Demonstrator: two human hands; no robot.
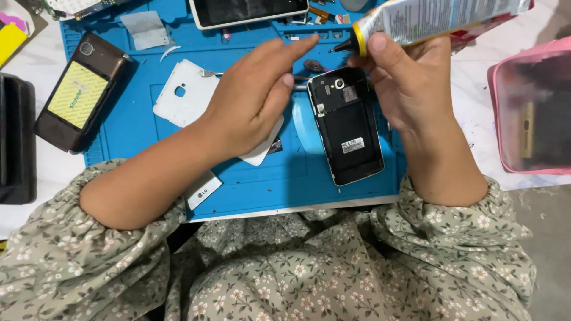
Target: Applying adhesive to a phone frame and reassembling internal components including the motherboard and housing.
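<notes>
My right hand (404, 83) grips a white glue tube (440, 19) with a yellow collar and a black nozzle that points left. My left hand (256, 98) hovers with its index finger stretched toward the nozzle tip, and a thin metal tool (209, 74) sticks out from under it. Whether that hand grips the tool I cannot tell. A black phone (348, 128) with its back removed lies on the blue work mat (137, 125) between both hands. A white back cover (184, 95) lies partly under my left hand.
A brown phone with a yellow battery (80, 92) lies at the mat's left edge. A white-framed phone (250, 12) sits at the top. A pink pouch (532, 113) is at the right, a black case (15, 139) at the far left.
</notes>
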